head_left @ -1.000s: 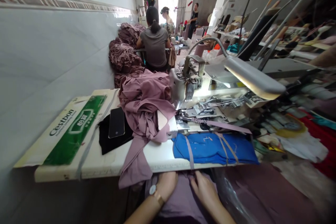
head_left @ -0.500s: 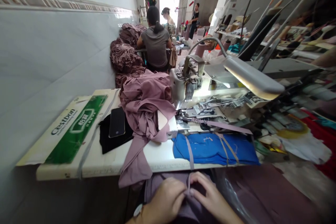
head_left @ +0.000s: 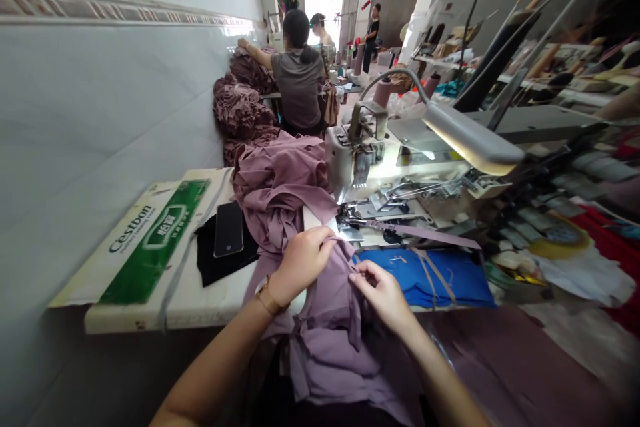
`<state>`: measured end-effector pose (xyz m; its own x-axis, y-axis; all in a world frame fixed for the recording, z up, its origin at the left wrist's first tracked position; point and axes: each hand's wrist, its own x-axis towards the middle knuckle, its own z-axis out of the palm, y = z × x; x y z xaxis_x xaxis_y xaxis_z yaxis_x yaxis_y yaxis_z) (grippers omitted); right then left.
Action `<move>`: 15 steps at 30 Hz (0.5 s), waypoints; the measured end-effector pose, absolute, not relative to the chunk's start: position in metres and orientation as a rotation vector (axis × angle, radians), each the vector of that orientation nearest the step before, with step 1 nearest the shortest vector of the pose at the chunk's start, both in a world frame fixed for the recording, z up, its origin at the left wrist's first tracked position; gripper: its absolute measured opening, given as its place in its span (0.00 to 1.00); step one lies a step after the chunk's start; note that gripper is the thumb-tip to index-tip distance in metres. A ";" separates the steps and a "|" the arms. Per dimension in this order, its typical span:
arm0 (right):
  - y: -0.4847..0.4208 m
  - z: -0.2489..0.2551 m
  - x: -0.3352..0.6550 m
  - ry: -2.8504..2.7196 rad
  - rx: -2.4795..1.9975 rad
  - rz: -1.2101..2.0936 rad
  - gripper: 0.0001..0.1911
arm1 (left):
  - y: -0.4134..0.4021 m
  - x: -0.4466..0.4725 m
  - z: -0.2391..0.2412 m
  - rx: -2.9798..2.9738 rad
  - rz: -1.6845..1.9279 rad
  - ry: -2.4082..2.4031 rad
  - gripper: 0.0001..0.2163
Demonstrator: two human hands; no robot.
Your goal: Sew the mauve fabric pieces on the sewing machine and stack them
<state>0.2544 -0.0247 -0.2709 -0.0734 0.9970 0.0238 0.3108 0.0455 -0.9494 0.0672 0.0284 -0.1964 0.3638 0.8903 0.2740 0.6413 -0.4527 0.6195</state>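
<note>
A mauve fabric piece [head_left: 330,320] hangs from both hands over the table's front edge and down into my lap. My left hand [head_left: 306,259] pinches its upper edge, close in front of the sewing machine's needle area. Lower and to the right, my right hand [head_left: 377,285] grips the same edge between thumb and fingers. Just beyond stands the sewing machine [head_left: 345,153], with a lit lamp [head_left: 475,140] over its bed. A mauve strip [head_left: 425,236] lies across the machine's front. More mauve fabric [head_left: 280,180] is heaped left of the needles.
A phone [head_left: 229,230] rests on black cloth [head_left: 205,260] at the left. A green and white board [head_left: 145,247] covers the table's left end. Blue cloth [head_left: 400,273] lies along the front right. A co-worker [head_left: 300,80] sits ahead beside piled brown fabric [head_left: 243,107].
Both hands have risen from below the table edge to the front of the machine, bringing the mauve fabric up with them. The seated co-worker has stretched an arm to the left.
</note>
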 end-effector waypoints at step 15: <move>-0.064 -0.271 0.292 -1.472 -1.501 0.927 0.09 | -0.093 0.071 -0.306 2.863 0.088 0.631 0.04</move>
